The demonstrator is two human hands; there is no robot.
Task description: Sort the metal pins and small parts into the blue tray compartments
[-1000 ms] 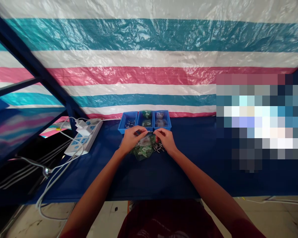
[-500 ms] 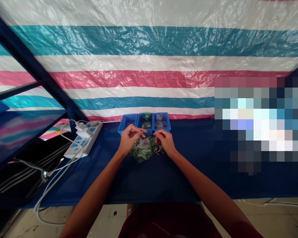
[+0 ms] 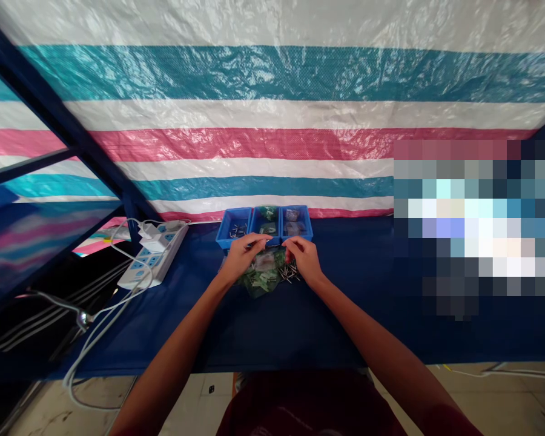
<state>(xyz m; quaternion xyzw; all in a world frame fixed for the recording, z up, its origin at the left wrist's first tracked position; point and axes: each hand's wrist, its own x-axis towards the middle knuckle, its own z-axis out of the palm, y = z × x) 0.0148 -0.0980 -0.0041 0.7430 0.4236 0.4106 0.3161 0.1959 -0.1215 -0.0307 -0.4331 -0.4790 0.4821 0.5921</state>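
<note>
My left hand [image 3: 243, 257] is closed in a pinch on a thin metal pin-like piece [image 3: 267, 240], its tip showing at the fingertips. Close by on the right, my right hand [image 3: 305, 257] has thumb and fingers pressed together; whatever is in them is too small to make out. Below both hands lie clear and green plastic bags [image 3: 261, 280] of small parts. A loose pile of short metal pins [image 3: 290, 272] lies beside the bags, under the right hand. Just behind the hands stand three joined blue bins, the left bin [image 3: 222, 236] holding several loose metal pins.
The middle bin [image 3: 266, 240] holds green bags, and the right bin [image 3: 309, 233] clear bags of parts. A white power strip [image 3: 172, 248] with plugs and trailing cables [image 3: 84, 348] lies left on the blue table [image 3: 272, 339]. A striped sheet [image 3: 272, 145] hangs behind; the right side is pixelated.
My left hand has moved slightly down and right, uncovering more of the left bin and its pins. The right hand has barely moved.
</note>
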